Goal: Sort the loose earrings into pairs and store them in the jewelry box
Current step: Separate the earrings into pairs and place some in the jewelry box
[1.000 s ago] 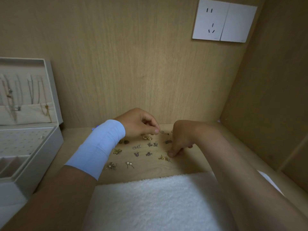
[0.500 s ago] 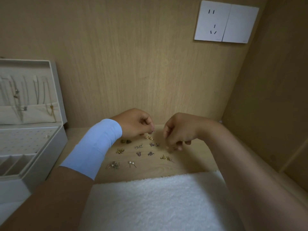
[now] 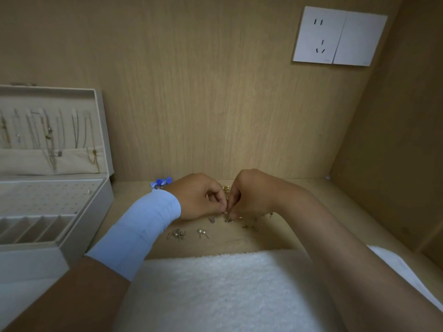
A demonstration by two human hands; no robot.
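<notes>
While the wooden shelf point(image 3: 239, 244) fills most of the view, a white towel point(image 3: 227, 291) covers its near edge at six o'clock. The jewelry box point(image 3: 79, 227) stands open at nine o'clock, with its dotted stud panel and slotted tray facing up. At the middle, the left hand point(image 3: 199, 197), with a pale blue wrist cuff point(image 3: 143, 226), and the right hand point(image 3: 251, 192) meet fingertip to fingertip, both with fingers curled and tips pinched together. A gold speck shows where they meet, but it is too small to tell which hand holds it, or whether either does.

The loose earrings point(image 3: 249, 226) lie scattered on the wood, just at six o'clock of the hands. Among them are a pair of pearl studs point(image 3: 201, 232), with a gold piece point(image 3: 225, 187) at twelve o'clock.

Pairing looks to be the step in hand, with nothing yet carried to the box. The next move likely needs a steady pinch on a matched pair, then a carry toward nine o'clock to the stud panel.
</notes>
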